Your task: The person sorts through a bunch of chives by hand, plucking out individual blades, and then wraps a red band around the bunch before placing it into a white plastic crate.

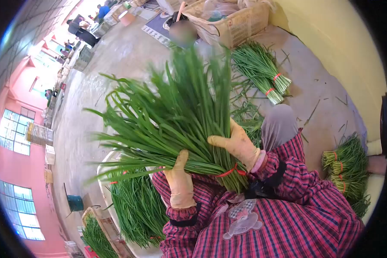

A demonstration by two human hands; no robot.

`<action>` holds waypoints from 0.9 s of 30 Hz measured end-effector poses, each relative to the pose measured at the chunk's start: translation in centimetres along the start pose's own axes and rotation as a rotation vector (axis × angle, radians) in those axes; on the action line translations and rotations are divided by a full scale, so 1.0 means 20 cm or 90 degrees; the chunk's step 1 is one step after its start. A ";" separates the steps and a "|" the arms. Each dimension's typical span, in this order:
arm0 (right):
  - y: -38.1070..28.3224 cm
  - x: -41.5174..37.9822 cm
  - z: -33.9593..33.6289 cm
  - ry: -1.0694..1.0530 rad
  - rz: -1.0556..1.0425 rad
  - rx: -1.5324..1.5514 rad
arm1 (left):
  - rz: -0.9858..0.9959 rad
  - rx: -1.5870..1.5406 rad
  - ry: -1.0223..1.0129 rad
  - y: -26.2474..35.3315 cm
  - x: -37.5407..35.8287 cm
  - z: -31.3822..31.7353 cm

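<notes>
A large bunch of green garlic chives (172,116) fans out in front of my chest, its leaf tips blurred. A red tie (232,170) circles it near the pale cut ends. My left hand (180,182), in a light rubber glove, presses its thumb over the near side of the bunch. On the far side my right hand (236,146), gloved too and stained, grips the leaves just above the tie. Some of the fingers of both hands are hidden by the stalks.
Tied bunches (262,71) lie on the floor ahead, among loose leaves. More bunches (346,167) are stacked at right. A white tub (103,180) of chives stands at left, beside a crate (109,230). A plastic basket (249,28) stands by the wall. People (84,32) are far off.
</notes>
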State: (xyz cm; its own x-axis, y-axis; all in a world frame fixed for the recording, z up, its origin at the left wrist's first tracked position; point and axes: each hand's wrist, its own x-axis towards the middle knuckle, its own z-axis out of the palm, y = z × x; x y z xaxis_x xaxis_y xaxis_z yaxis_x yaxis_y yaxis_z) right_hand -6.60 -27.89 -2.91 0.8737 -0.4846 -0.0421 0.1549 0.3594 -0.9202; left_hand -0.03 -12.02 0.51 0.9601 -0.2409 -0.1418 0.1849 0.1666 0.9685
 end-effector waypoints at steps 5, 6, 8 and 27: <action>0.04 0.01 -0.05 0.020 0.108 0.134 | -0.077 -0.074 0.033 0.01 0.01 -0.02; 0.04 0.01 -0.05 0.011 0.130 0.148 | -0.060 -0.075 0.034 0.01 0.01 -0.01; 0.04 0.01 -0.06 0.003 0.153 0.162 | -0.060 -0.081 0.030 0.01 0.01 0.00; 0.11 -0.01 -0.06 0.017 0.197 0.147 | -0.021 -0.043 0.002 -0.04 0.13 -0.15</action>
State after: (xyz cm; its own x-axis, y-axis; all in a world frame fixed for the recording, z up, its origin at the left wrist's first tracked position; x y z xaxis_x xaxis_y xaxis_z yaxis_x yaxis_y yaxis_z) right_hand -6.96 -27.89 -5.42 0.8833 -0.3446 -0.3179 -0.0124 0.6607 -0.7506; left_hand 2.99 -9.95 -1.29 0.9541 -0.2437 -0.1742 0.2298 0.2224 0.9475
